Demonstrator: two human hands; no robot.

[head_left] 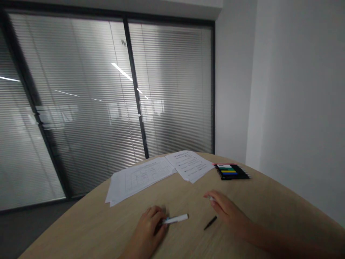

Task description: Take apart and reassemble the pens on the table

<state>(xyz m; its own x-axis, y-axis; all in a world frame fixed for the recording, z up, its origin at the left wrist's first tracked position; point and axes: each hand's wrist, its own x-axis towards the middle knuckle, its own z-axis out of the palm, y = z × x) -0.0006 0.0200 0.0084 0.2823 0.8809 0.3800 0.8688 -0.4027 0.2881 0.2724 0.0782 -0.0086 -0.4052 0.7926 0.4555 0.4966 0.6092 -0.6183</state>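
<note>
My left hand [149, 226] rests low on the pale wood-grain table [113, 230], its fingers closed around one end of a white marker [175, 218]. A blue band shows on the marker near my fingers. My right hand [226, 208] lies to the right, with a small white object [211, 198] pinched at its fingertips. Most of that object is hidden by my fingers. A slim black pen-like piece [210, 222] lies on the table just below my right hand, not touching it.
Printed paper sheets [142, 178] lie at the table's far side. Beside them sits a flat pack of coloured markers [230, 171]. The curved table edge runs along both sides. Beyond stand a glass partition with blinds [134, 90] and a white wall [291, 90].
</note>
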